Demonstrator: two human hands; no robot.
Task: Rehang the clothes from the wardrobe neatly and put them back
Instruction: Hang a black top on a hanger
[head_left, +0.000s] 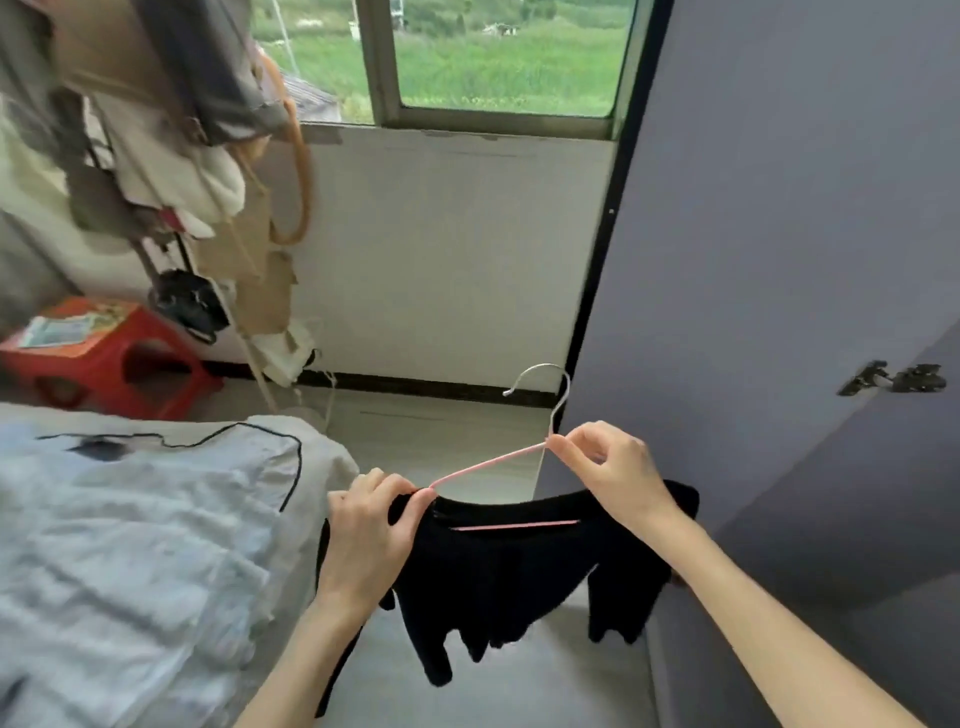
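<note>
Black garment going onto a pink hanger, held in mid-air beside the bed.

Head view: left hand (371, 525) pinching the black garment (519, 577) at the left end of the pink hanger (488, 464); right hand (615, 470) pinching the hanger's neck just below the hook. Garment draped over the hanger, hanging between the bed (130, 545) and the grey wardrobe door (779, 260).

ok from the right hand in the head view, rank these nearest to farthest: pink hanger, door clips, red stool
1. Pink hanger: pinched by the right hand at its neck.
2. Door clips: up and to the right, on the grey door.
3. Red stool: far left, beyond the bed, by the wall.
</note>
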